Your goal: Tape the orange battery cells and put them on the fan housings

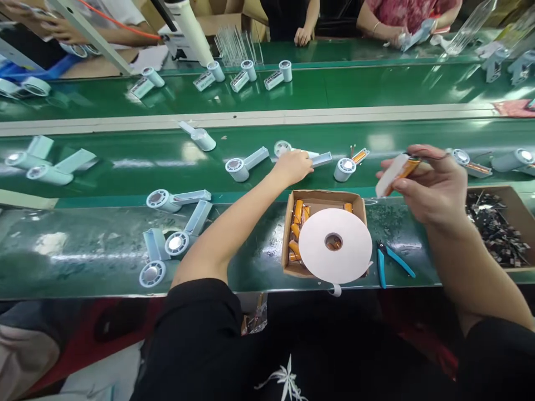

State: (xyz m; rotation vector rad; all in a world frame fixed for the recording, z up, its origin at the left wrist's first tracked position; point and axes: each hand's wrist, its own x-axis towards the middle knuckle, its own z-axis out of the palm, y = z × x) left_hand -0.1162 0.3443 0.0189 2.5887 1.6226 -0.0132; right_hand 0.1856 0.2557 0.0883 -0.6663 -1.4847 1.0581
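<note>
At the lower centre, a white tape roll (313, 245) rests on a cardboard box (326, 195) of orange battery cells (297, 211), blue-handled cutters (381, 266) just beside it on the surface (254, 264). Right of centre, our right hand (437, 186) has its fingers clasped on an orange battery cell with a white strip (392, 176); our left hand (292, 167), at centre, covers part of a pale-blue fan housing (322, 160), its grip impossible to tell.
</note>
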